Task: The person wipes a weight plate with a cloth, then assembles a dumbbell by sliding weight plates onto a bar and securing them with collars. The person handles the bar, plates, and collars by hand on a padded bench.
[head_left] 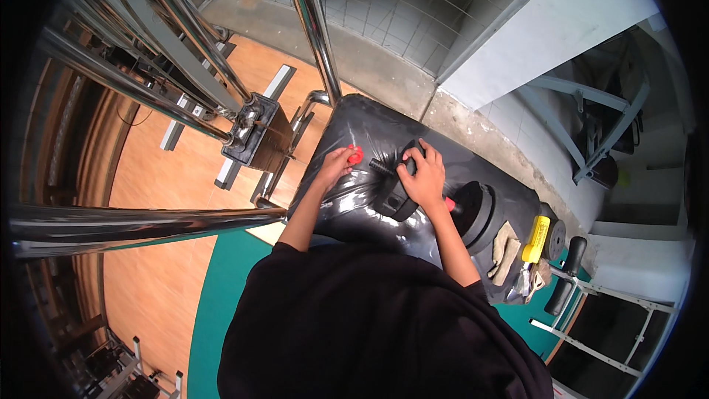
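Observation:
Pinched in the fingers of my left hand [336, 166] is a red collar nut [356, 154], held apart from the threaded bar end [379, 167] of a black dumbbell [397, 203]. My right hand [425, 177] curls over the dumbbell's black weight plate and grips it. The dumbbell lies on a shiny black padded bench [458, 154]; its handle is mostly hidden under my right hand and the plate. Beside my right forearm sits a stack of round black plates [480, 214], with a red piece [450, 205] partly showing next to the arm.
Toward the bench's right end lie a beige cloth or glove [504, 251] and a yellow tool-like object [536, 239]. Chrome machine posts [314, 37] rise at the left and far side. A white pillar [546, 29] and wall stand at the far right.

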{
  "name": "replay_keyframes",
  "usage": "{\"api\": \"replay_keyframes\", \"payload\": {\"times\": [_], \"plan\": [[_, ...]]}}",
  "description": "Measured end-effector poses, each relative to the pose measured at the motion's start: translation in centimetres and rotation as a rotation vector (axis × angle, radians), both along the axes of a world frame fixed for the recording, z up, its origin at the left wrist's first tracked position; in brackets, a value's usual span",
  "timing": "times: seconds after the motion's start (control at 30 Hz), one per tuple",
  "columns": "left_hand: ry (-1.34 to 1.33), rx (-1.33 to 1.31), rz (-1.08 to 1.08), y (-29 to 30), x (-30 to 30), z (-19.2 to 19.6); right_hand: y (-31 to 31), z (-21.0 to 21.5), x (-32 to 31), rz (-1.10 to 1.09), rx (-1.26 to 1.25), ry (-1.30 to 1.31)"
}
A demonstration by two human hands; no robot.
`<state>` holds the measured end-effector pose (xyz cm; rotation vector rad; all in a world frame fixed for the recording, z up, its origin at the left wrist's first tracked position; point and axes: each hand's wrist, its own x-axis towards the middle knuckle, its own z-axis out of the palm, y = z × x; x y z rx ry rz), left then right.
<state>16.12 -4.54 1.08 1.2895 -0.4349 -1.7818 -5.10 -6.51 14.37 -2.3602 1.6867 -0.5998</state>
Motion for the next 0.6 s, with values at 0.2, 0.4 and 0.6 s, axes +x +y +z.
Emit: {"api": "replay_keyframes", "payload": {"times": [0.2, 0.4, 0.6], "plan": [[0.335, 0.001, -0.191, 0.4, 0.5, 1.0, -0.3, -1.6, -0.1, 0.003, -0.006, -0.030], [0.254, -0.093, -0.123, -1.1, -2.1, -1.3, -0.2, -2.2, 0.0, 0.010, -0.028, -0.039], [0.190, -0.070, -0.080, -2.2, -4.9, -2.7, -0.2, -2.5, -0.2, 0.010, -0.009, -0.055]]}}
